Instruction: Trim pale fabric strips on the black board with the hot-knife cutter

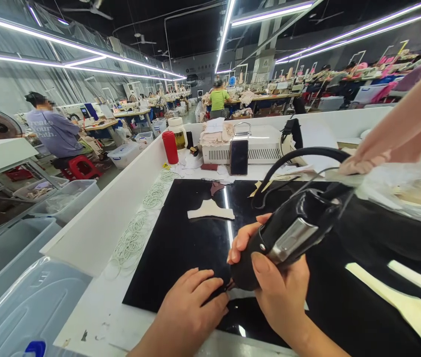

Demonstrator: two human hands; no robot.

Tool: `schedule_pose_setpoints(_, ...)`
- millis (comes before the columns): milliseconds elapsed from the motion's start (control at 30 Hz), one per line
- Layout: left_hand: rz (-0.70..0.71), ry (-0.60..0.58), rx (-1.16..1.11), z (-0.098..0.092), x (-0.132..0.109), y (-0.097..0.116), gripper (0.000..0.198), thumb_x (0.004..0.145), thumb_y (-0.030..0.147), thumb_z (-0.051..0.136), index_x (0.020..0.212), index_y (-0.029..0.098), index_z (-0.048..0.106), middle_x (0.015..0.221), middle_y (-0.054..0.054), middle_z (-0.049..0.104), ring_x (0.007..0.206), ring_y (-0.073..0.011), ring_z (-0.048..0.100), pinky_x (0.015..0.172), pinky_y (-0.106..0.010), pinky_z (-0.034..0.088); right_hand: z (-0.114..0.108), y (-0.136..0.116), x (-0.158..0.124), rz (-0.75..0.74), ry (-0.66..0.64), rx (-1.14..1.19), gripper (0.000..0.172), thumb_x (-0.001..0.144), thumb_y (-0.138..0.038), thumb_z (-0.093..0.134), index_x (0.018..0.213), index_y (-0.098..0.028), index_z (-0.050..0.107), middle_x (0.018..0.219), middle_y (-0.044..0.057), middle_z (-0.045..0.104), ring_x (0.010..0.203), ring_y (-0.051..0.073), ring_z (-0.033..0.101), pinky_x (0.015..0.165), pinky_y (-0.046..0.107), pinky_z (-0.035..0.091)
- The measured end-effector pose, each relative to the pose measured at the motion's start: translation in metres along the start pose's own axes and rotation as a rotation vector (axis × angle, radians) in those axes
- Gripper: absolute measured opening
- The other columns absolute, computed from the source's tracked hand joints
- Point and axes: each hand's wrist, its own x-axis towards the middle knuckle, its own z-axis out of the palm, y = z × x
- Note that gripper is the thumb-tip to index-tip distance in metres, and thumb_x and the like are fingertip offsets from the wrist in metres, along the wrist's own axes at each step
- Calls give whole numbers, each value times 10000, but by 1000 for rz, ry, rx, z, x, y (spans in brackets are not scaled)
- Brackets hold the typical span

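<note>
My right hand (283, 290) is wrapped round a black corded hand tool (307, 208) with a silver metal lever on its side. The tool tilts down to the left, and its tip is close to my left fingertips. My left hand (191, 310) lies on the glossy black board (173, 253) with its fingers stretched out. What is under its fingertips is mostly hidden. Beyond the hands, a white cut fabric piece (210, 210) rests on the board, with a small brown piece (217, 188) behind it. Cream strips (392, 290) lie to the right.
Pale green loops (132, 240) line the left side by a raised white edge (95, 223). A red cup (170, 148), phone (239, 157) and white vented box (262, 141) stand behind the board. The tool's black cable (299, 152) arches right. Co-workers sit farther off.
</note>
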Motion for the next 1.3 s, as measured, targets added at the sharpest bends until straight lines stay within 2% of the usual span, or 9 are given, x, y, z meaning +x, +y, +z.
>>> schedule_pose_setpoints(233, -108, 6, -153, -9, 0, -2, 182, 1044, 212, 518, 1083, 195, 694, 1103, -33, 766, 1015, -200, 743, 976, -420, 621, -2, -6, -4, 19, -4, 61, 336, 921, -390, 738, 1178, -298, 541, 853, -15, 631, 652, 143, 633, 571, 286, 568)
schedule_pose_setpoints(533, -126, -11, -201, -8, 4, 0, 198, 1025, 164, 528, 1109, 177, 707, 1101, -57, 756, 1034, -216, 710, 966, -398, 616, -3, -3, -9, 25, -32, 21, 273, 966, -316, 683, 1190, -309, 528, 861, -20, 629, 663, 137, 635, 605, 295, 578)
schedule_pose_setpoints(733, -114, -90, -234, -9, 5, -1, 187, 990, 176, 587, 1093, 232, 731, 1147, -48, 727, 1090, -240, 662, 911, -380, 627, -9, -11, -2, 33, -39, 4, 327, 941, -377, 715, 1204, -313, 532, 891, -17, 637, 688, 147, 640, 627, 313, 593)
schedule_pose_setpoints(833, -86, -129, -287, -13, 10, -6, 181, 1014, 183, 554, 1070, 224, 721, 1119, -41, 723, 1093, -212, 661, 999, -380, 586, -20, -24, 9, -45, -21, -133, 325, 905, -369, 758, 1165, -296, 577, 894, -5, 662, 741, 165, 661, 666, 313, 612)
schedule_pose_setpoints(933, -58, -203, -351, -14, 23, -15, 190, 1048, 185, 501, 1108, 211, 680, 1113, -34, 724, 1100, -176, 668, 1144, -423, 473, -31, -36, 20, -98, -15, -313, 330, 853, -363, 813, 1102, -257, 623, 923, 21, 679, 774, 179, 680, 629, 277, 600)
schedule_pose_setpoints(1000, -48, -278, -398, -13, 34, -23, 169, 1028, 185, 556, 1175, 217, 634, 1179, -26, 719, 1185, -182, 642, 1200, -462, 404, -35, -38, 24, -102, 20, -312, 317, 852, -372, 810, 1073, -244, 622, 932, 22, 666, 743, 178, 678, 617, 290, 597)
schedule_pose_setpoints(1133, -32, -402, -499, -7, 55, -35, 411, 921, 250, 742, 1292, 246, 564, 1341, -36, 675, 1394, -238, 514, 1224, -551, 345, -40, -30, 26, -103, 48, -212, 272, 901, -337, 759, 1099, -269, 585, 917, 0, 644, 695, 171, 659, 629, 337, 594)
schedule_pose_setpoints(1300, 8, -513, -616, -1, 66, -39, 619, 876, 339, 794, 1414, 298, 491, 1350, -25, 669, 1482, -259, 408, 1235, -617, 265, -40, -20, 23, -98, 78, -148, 337, 903, -336, 761, 1166, -289, 556, 904, -10, 637, 688, 158, 644, 622, 327, 577)
